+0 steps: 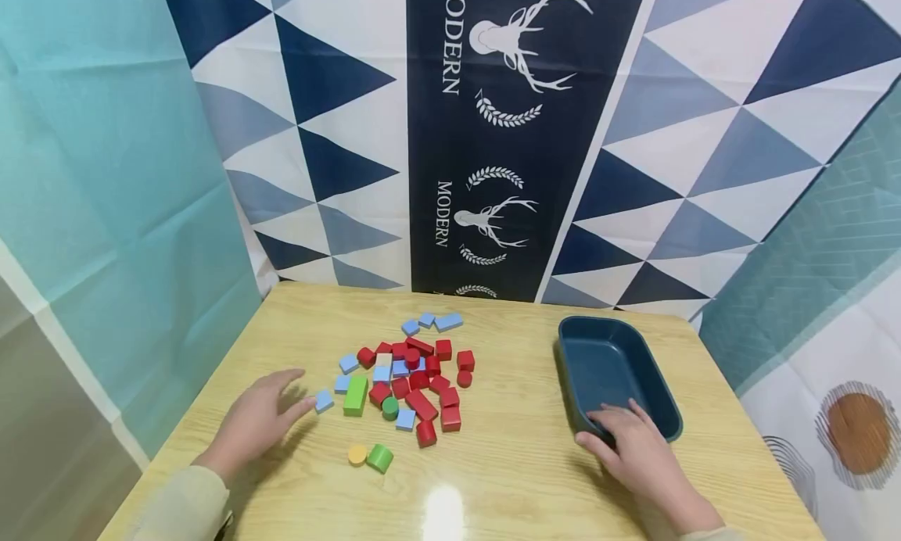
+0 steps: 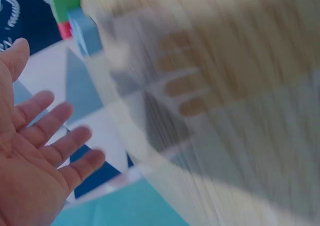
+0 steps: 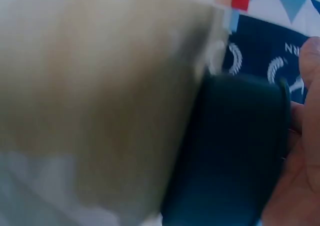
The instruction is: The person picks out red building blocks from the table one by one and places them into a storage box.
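My left hand [image 1: 262, 416] hovers at the left of a spread of toy blocks, its fingers apart and nothing in the palm. Its thumb tip comes right up to a small light blue block [image 1: 324, 401]. In the left wrist view the spread fingers [image 2: 47, 131] show, with a blue block [image 2: 85, 32] beyond them. On the right, a dark blue plastic basin [image 1: 611, 361] stands on the table. My right hand [image 1: 633, 455] lies over its near rim, fingers loosely bent over the inside and the thumb outside the near left corner. The right wrist view shows the basin's wall [image 3: 230, 151] beside the hand.
Red blocks [image 1: 422, 404] of several shapes fill the middle, mixed with blue ones. A green rectangular block [image 1: 356, 395], a yellow disc [image 1: 357, 455] and a green half-round block [image 1: 381, 458] lie nearer. A patterned cloth [image 1: 338, 134] hangs behind the wooden table [image 1: 514, 447].
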